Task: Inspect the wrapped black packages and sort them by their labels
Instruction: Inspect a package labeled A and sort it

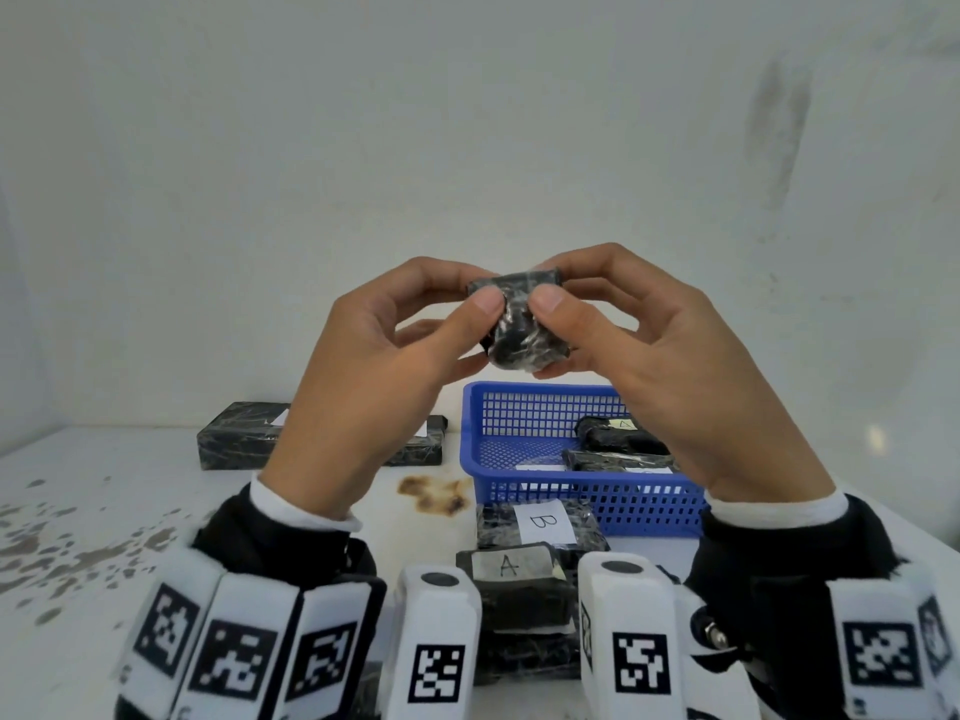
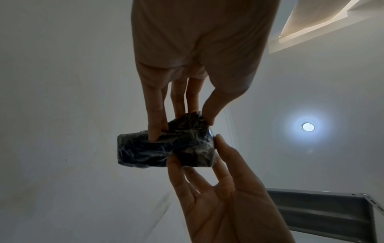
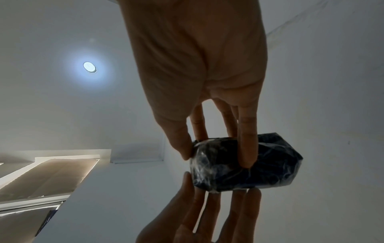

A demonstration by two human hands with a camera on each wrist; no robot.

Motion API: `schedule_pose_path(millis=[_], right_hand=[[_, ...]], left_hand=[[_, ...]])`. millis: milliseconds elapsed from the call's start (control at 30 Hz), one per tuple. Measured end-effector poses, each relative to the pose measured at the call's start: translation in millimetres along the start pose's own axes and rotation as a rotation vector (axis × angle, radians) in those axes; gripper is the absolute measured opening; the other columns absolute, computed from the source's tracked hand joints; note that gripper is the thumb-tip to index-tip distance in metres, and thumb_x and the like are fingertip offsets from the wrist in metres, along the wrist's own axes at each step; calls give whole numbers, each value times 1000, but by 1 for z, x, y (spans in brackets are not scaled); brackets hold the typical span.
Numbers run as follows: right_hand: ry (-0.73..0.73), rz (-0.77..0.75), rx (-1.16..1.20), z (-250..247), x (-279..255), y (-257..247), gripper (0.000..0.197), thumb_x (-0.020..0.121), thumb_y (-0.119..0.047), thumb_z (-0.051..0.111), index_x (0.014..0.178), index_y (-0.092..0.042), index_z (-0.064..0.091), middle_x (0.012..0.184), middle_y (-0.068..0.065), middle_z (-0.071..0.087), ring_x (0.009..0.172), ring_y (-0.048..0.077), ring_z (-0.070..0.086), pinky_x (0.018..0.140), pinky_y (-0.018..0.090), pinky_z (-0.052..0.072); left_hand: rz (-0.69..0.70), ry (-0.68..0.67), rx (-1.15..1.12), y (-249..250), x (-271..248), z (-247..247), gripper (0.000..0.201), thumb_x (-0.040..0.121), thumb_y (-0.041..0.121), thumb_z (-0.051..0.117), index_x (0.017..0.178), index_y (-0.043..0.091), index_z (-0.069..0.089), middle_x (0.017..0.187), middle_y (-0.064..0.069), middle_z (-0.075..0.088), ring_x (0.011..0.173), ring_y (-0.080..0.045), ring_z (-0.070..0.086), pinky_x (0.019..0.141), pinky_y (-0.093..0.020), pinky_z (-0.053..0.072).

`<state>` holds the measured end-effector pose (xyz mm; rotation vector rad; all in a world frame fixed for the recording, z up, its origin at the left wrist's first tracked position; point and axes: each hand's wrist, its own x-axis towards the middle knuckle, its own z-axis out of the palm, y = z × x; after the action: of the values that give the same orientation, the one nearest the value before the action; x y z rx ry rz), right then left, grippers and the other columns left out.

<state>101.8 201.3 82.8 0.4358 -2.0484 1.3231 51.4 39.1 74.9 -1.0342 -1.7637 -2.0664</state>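
Bench (image 1: 156,511) carries the blue basket (image 1: 524,407), directly beneath the raised hands. Left hand (image 1: 363,366) and right hand (image 1: 670,366) both pinch the wrapped black package (image 1: 519,324) between them (no label showing), equally near, its long axis pointing away.

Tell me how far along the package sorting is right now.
Partly done. Two wrapped packages already lie in the blue basket, one labelled A. In hand: the left hand and right hand hold one package up for inspection, no label visible. Left: the stack by the basket, topped by the A package and B package, plus the long package behind.
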Motion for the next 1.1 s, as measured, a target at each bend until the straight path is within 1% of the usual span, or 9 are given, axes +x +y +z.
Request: schedule_pose_path(millis=[100, 167, 233, 300, 400, 600, 800, 967, 1100], right_hand=[[6, -11, 11, 0, -2, -4, 30, 79, -48, 65, 98, -26, 70, 106, -11, 72, 81, 20, 74, 79, 40, 58], [-13, -18, 7, -1, -3, -4, 18, 83, -44, 70, 92, -29, 69, 111, -15, 71, 92, 33, 71, 89, 49, 57], [-67, -18, 37, -3, -5, -4, 6, 88, -27, 73, 91, -28, 68, 125, -19, 65, 90, 25, 73, 94, 40, 56], [-123, -35, 62, -3, -5, -4, 15, 89, -12, 70, 96, -25, 65, 135, -20, 58, 88, 11, 72, 88, 28, 57], [-150, -62, 106, 1, -5, -6, 24, 89, -19, 71, 107, -29, 60, 140, -22, 54, 91, 8, 71, 82, 19, 54], [-131, -74, 99, 2, -4, -3, 63, 88, -7, 73, 132, -42, 43, 147, -12, 45, 92, 9, 71, 83, 25, 56], [-67, 60, 83, 3, 0, 0, 68, 89, -8, 71, 145, -33, 41, 110, 1, 72, 97, 15, 73, 89, 32, 58], [-48, 83, 36, 2, 0, -1, 46, 88, -22, 73, 129, -35, 58, 104, -1, 75, 94, 13, 73, 92, 34, 58], [-48, 91, 12, 3, -1, -1, 45, 83, -38, 71, 127, -35, 62, 99, -1, 75, 88, 14, 73, 84, 30, 59]], left_hand=[[-29, 35, -34, 2, 0, 4, 40, 76, 44, 60, 93, 8, 70, 98, -3, 74, 93, -14, 72, 78, -29, 59], [-77, 81, -59, 2, 0, 4, 56, 70, 52, 59, 104, 8, 66, 103, -3, 70, 94, -12, 71, 76, -26, 59], [-167, 80, -76, 2, 1, 2, 60, 73, 52, 60, 116, 10, 59, 105, -3, 69, 93, -17, 72, 73, -27, 60], [-241, 36, -96, 3, 1, 0, 52, 84, 38, 64, 126, 9, 53, 99, -10, 74, 86, -23, 74, 71, -31, 61], [-228, 38, -158, 5, 2, -2, 42, 90, 15, 62, 130, 8, 49, 90, -14, 76, 76, -25, 74, 63, -31, 61], [-197, 36, -91, 3, 1, 1, 40, 90, 20, 63, 129, 15, 54, 98, -8, 75, 81, -23, 74, 65, -30, 60], [-133, 27, -28, 0, -1, 3, 34, 92, 28, 59, 126, 24, 56, 98, -5, 75, 82, -18, 74, 63, -30, 60], [-118, 3, 38, -3, 0, 4, 34, 90, 35, 57, 122, 23, 59, 92, -1, 76, 79, -11, 73, 62, -25, 58], [-100, 27, 50, -3, 2, 2, 31, 89, 29, 62, 117, 16, 63, 96, -2, 75, 84, -13, 72, 66, -25, 59]])
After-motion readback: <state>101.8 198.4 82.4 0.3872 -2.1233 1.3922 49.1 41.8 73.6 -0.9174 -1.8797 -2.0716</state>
